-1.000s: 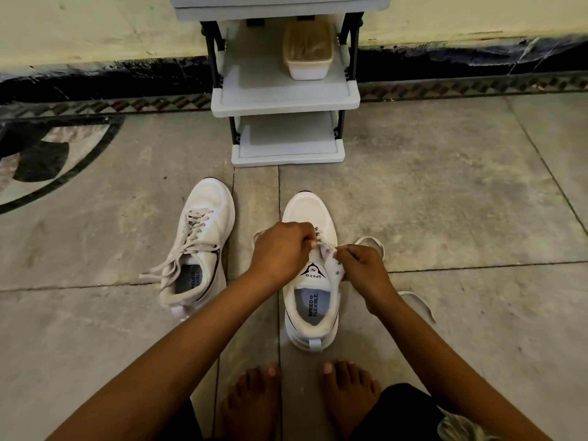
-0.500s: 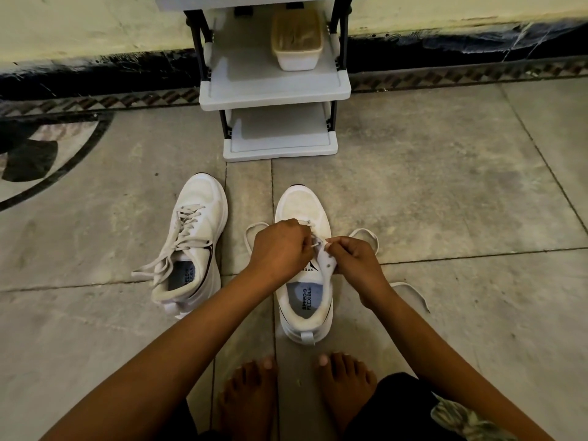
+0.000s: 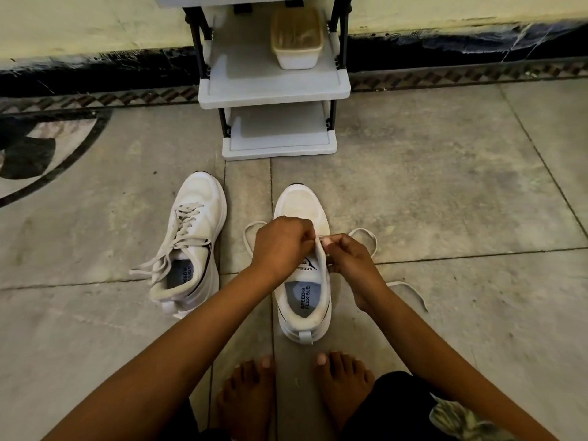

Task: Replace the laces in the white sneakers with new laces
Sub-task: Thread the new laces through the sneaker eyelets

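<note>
Two white sneakers stand on the stone floor. The left sneaker (image 3: 191, 237) is fully laced, with loose lace ends trailing off to its left. The right sneaker (image 3: 304, 281) sits directly in front of my bare feet. My left hand (image 3: 280, 243) and my right hand (image 3: 346, 257) meet over its eyelets, both pinching the white lace (image 3: 366, 232) beside the raised tongue. Lace loops spill out on both sides of the shoe, and one end lies on the floor to the right. The eyelets themselves are hidden under my fingers.
A grey two-tier shoe rack (image 3: 273, 87) stands against the wall ahead, with a beige lidded plastic box (image 3: 297, 39) on its upper shelf. My bare feet (image 3: 296, 386) rest just behind the right sneaker. A dark inlay pattern (image 3: 28, 154) marks the floor at left.
My hands stay together over the right sneaker's eyelets, working the lace. The view has shifted slightly. The left sneaker has not moved.
</note>
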Motion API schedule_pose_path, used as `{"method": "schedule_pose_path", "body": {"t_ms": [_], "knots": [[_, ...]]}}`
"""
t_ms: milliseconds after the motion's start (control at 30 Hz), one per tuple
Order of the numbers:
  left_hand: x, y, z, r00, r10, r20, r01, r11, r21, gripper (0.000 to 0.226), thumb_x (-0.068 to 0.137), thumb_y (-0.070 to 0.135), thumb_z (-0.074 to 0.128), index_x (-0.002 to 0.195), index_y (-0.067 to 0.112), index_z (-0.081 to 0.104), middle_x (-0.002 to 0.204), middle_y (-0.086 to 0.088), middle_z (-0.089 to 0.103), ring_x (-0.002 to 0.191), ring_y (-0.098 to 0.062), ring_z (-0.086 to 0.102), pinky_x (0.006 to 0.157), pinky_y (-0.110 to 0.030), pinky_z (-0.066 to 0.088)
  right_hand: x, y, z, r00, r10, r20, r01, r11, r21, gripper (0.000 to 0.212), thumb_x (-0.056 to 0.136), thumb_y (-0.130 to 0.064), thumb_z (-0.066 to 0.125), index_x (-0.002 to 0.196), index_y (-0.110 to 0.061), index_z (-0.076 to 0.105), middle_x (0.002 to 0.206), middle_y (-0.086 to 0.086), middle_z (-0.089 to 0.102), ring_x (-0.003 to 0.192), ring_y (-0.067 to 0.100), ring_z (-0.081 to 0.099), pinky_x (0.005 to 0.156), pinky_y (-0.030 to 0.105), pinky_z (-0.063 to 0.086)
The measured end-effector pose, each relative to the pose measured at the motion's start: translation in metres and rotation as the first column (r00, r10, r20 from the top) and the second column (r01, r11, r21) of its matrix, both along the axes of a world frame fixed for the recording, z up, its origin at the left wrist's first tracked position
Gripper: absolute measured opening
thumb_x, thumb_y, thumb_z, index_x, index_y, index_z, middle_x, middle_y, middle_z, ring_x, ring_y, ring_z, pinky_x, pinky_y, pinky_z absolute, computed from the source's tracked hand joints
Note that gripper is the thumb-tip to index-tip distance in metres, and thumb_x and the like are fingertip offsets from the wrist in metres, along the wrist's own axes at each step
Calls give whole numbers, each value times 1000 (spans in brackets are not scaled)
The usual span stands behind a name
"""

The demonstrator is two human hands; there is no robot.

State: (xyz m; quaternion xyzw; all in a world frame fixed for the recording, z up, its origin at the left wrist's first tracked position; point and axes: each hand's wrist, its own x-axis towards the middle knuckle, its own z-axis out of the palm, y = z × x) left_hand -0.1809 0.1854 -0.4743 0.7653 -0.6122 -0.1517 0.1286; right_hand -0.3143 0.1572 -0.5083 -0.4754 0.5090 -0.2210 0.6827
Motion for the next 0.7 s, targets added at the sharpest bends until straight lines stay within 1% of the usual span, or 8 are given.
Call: {"method": "schedule_pose_path", "body": {"t_ms": [133, 233, 300, 400, 500, 533, 633, 700], "knots": [[8, 4, 3, 957, 33, -287, -34, 999, 3, 22, 74, 6, 66, 90, 17, 57, 78, 4, 69, 77, -16, 66, 71, -37, 53, 7, -3, -2, 998, -19, -61, 13, 994, -107, 13, 92, -11, 57, 78, -14, 59, 81, 2, 61, 78, 14, 55, 71, 25, 45], [12, 4, 3, 929, 57, -365, -57, 998, 10, 26, 72, 5, 69, 84, 20, 52, 76, 4, 68, 75, -11, 66, 73, -36, 53, 7, -4, -1, 998, -24, -64, 17, 994, -107, 9, 90, -13, 59, 82, -12, 62, 81, 1, 62, 75, 13, 56, 68, 24, 46], [10, 4, 1, 922, 72, -381, -75, 997, 5, 24, 73, 5, 69, 85, 17, 52, 78, 1, 68, 76, -13, 66, 74, -36, 52, 8, -4, 1, 997, -26, -70, 17, 993, -117, 8, 89, -15, 61, 84, -9, 65, 83, 4, 63, 76, 15, 58, 71, 29, 49], [7, 6, 3, 947, 45, -319, -55, 998, -23, 24, 74, 12, 70, 93, 12, 55, 87, -4, 68, 85, -20, 61, 75, -36, 49, 11, -8, 6, 990, -36, -135, 10, 982, -190, 7, 88, -11, 62, 81, -8, 63, 81, 6, 63, 82, 22, 59, 81, 38, 50], [13, 13, 6, 1000, 15, -5, -15, 1000, 17, 35, 73, 26, 72, 99, 14, 52, 99, -6, 61, 93, -27, 54, 65, -30, 37, 11, -9, 12, 982, -90, -163, 56, 978, -200, 17, 89, -6, 57, 75, -13, 54, 92, 15, 66, 84, 21, 60, 80, 33, 50], [16, 16, 7, 998, 30, 51, -33, 998, 53, 37, 74, 27, 72, 100, 12, 51, 98, -9, 61, 90, -29, 56, 62, -29, 35, 10, -10, 15, 983, -104, -150, 78, 982, -170, 21, 91, -3, 53, 74, -15, 50, 98, 18, 66, 88, 23, 61, 83, 34, 50], [21, 25, 13, 993, 117, -1, -116, 989, 95, 32, 77, 25, 72, 96, 7, 53, 92, -16, 65, 85, -33, 60, 61, -31, 38, 7, -19, 35, 988, -131, -77, 129, 991, -23, 22, 94, 1, 40, 77, -12, 44, 108, 22, 64, 93, 26, 60, 76, 31, 49], [20, 27, 15, 989, 146, -36, -142, 985, 102, 31, 77, 25, 72, 95, 6, 55, 93, -16, 65, 87, -32, 60, 63, -33, 40, 4, -31, 61, 990, -136, 47, 130, 985, 110, 17, 97, -1, 30, 88, -9, 43, 94, 15, 65, 82, 22, 62, 72, 28, 49]]}}
